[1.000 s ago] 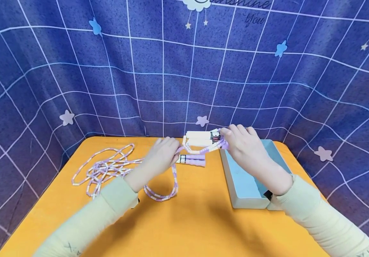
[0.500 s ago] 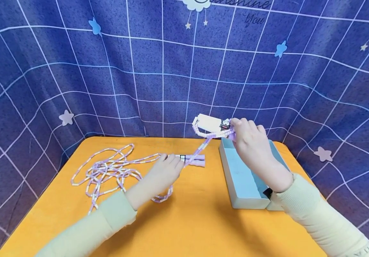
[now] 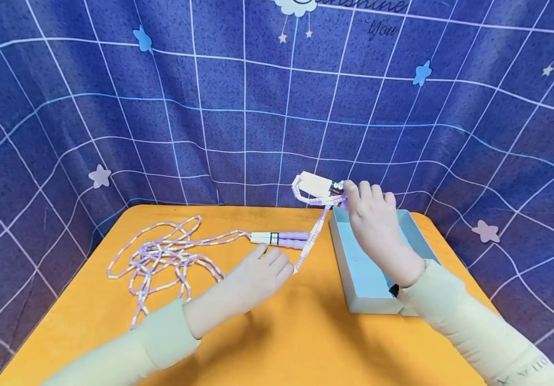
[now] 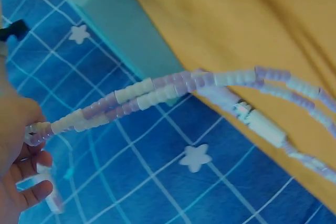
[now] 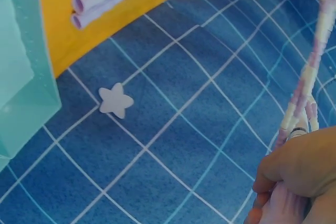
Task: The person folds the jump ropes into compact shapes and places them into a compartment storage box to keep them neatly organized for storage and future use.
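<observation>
My right hand [image 3: 375,225] grips the purple handles of a beaded jump rope above the blue box [image 3: 364,262]. Their white ends [image 3: 314,185] point left, with a white-and-purple rope loop [image 3: 301,195] around them. From there a doubled beaded strand [image 3: 311,241] slants down to the fingers of my left hand [image 3: 260,276], which holds it; its fingertips are partly hidden in the head view. Beaded strands [image 4: 157,90] also cross the left wrist view. Behind the left hand, a second jump rope's white-and-purple handles [image 3: 279,239] lie side by side on the table.
The second jump rope's beaded cord [image 3: 161,252] lies in a tangle on the left of the orange table [image 3: 291,343]. The box stands open on the right, partly behind the right forearm. A blue curtain [image 3: 267,128] with a grid pattern hangs behind the table.
My right hand has risen and moved slightly right with the handles. My left hand first slid down the strand away from it, then moved right and nearer, uncovering the handles on the table.
</observation>
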`<state>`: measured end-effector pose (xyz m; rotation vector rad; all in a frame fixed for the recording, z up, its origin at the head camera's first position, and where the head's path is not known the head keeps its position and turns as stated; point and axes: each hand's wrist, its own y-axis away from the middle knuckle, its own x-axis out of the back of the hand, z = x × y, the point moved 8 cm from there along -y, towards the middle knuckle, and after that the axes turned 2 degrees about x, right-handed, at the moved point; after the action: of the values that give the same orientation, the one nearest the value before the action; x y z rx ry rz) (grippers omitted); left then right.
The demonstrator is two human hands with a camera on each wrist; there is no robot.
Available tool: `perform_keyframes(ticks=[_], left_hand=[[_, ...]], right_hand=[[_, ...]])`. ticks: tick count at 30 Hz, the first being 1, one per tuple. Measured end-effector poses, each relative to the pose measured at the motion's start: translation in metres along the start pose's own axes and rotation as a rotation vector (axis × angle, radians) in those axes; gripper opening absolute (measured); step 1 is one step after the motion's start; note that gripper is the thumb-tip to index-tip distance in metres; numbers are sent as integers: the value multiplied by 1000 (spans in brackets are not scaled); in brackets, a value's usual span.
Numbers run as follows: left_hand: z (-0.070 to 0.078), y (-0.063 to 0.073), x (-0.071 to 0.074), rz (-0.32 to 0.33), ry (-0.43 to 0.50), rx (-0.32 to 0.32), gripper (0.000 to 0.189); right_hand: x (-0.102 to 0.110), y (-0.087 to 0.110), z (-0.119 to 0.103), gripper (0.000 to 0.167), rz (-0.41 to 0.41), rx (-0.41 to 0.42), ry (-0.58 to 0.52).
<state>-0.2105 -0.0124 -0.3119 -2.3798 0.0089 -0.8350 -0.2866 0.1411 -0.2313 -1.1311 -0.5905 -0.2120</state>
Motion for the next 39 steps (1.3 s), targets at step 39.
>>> perform_keyframes(ticks=[39], left_hand=[[-96,-71,28,-20,-115,-70,18]], right_hand=[[-20,41,-68,24,-6,425,-26]])
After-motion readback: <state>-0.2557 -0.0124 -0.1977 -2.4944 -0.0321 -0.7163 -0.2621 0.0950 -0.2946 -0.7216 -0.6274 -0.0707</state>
